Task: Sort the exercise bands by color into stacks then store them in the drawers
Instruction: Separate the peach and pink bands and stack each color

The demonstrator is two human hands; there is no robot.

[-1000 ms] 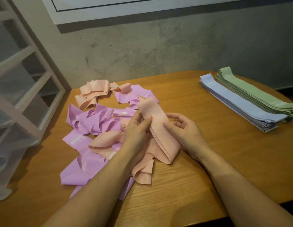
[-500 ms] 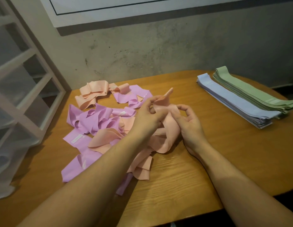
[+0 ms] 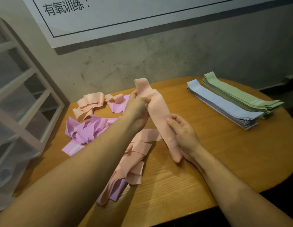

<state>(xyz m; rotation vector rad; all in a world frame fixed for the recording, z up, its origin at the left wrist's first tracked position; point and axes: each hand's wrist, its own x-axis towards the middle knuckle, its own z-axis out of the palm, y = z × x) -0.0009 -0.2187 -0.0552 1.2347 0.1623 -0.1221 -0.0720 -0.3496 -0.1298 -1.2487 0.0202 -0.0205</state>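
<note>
Matt bands (image 3: 159, 112); grained wooden table (image 3: 224, 153)

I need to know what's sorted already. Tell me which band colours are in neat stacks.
Blue stack and green stack, flat side by side at the table's far right. Peach and purple bands lie tangled on the left.

The left forearm (image 3: 86, 161) covers the middle of the tangle of pink and purple bands (image 3: 86, 130), so how many lie there cannot be told. The left hand (image 3: 137, 110) hides part of the held pink band (image 3: 159, 110); its fingers are mostly behind the band. The drawer unit (image 3: 19, 102) is cut off by the left edge, its contents blurred behind translucent fronts. The wall poster (image 3: 126, 15) is cropped at the top. The worktop (image 3: 240, 153) runs out at the right and bottom edges.
</note>
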